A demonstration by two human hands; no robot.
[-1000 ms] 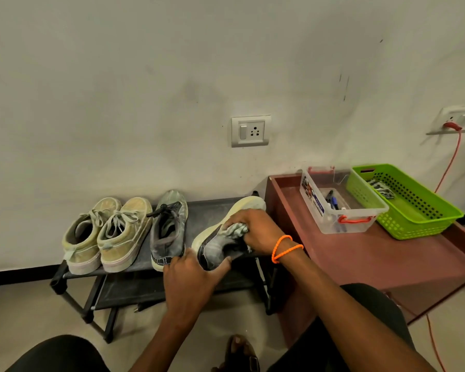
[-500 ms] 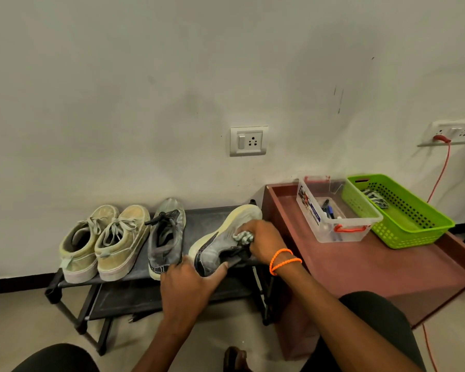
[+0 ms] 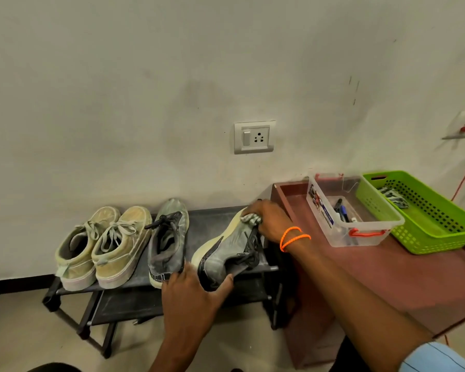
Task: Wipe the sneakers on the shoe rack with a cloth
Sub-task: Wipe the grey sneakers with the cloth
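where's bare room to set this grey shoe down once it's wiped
Bare patch on the black shoe rack, between the upright grey sneaker and the tilted grey sneaker. The rack's left is crowded by two beige sneakers. The reddish table is bare before the clear plastic box.

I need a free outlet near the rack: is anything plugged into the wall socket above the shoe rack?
No, the wall socket above the shoe rack shows bare pin holes and no plug or cord.
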